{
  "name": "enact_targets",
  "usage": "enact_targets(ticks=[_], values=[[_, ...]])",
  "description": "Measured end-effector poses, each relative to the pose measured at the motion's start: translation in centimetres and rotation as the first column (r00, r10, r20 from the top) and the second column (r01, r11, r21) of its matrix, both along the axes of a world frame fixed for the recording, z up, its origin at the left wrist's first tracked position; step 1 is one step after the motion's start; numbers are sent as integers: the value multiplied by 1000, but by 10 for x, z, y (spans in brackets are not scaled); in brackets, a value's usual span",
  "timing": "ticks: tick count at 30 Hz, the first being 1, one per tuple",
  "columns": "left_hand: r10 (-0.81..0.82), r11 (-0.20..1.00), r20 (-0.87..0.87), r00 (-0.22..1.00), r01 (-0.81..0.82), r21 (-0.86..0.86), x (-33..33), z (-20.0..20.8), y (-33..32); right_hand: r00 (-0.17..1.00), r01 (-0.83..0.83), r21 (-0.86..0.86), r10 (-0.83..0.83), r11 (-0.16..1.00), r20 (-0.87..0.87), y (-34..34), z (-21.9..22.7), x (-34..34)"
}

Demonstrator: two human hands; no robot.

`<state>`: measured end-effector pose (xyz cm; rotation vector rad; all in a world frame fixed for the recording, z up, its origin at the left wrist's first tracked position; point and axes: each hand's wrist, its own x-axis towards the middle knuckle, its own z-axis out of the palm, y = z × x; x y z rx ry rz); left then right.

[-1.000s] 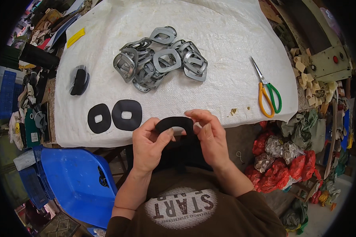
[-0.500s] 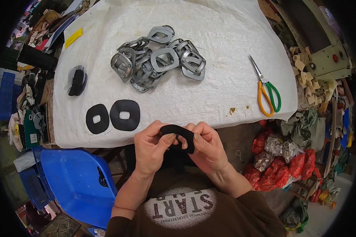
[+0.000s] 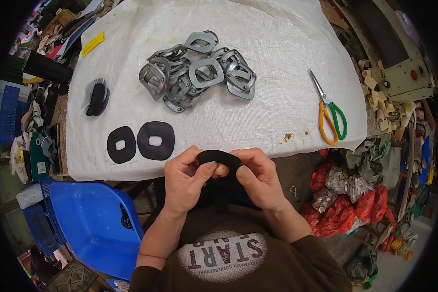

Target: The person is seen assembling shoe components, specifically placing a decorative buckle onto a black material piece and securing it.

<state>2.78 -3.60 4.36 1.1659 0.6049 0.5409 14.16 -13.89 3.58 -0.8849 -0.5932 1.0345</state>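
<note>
- Since the earlier frame, I note both hands lower, nearer the chest, off the table (image 3: 277, 63) edge.
- Left hand (image 3: 185, 177) and right hand (image 3: 258, 177) pinch a black ring (image 3: 218, 156) between thumbs and fingers.
- Metal frames (image 3: 194, 78), scissors (image 3: 331, 114) and two black pads (image 3: 141, 142) lie untouched.

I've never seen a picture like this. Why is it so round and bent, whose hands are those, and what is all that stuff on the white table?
A wide lens worn on the person's head looks down, so straight edges bend. The left hand and right hand are the wearer's own; together they hold a black ring-shaped piece. On the white-covered table lie a pile of grey metal frames, two flat black rings, a dark covered piece and scissors with orange and green handles. A blue chair stands at lower left.
</note>
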Motion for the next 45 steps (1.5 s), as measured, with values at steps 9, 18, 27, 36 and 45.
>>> enact_targets(ticks=[9, 18, 27, 36, 45], values=[[22, 986, -93, 995, -6, 169, -2, 3, 1, 974, 145, -45, -135, 988, 180, -4, -9, -2], [-39, 943, -28, 999, 45, 330, -7, -2, -1, 939, -57, -25, 45, 998, -341, -1, -10, -7], [-16, 998, 84, 996, 10, 66, -1, 6, -2, 958, -95, 29, 99, 995, -269, -4, -11, 7], [2, 980, 25, 1000, -7, 200, -1, -2, -3, 987, 37, 52, -28, 998, -161, 2, -7, -5], [-40, 950, -17, 999, 43, 310, -6, -1, -2, 844, -61, 178, 146, 982, -516, -1, -9, -7]])
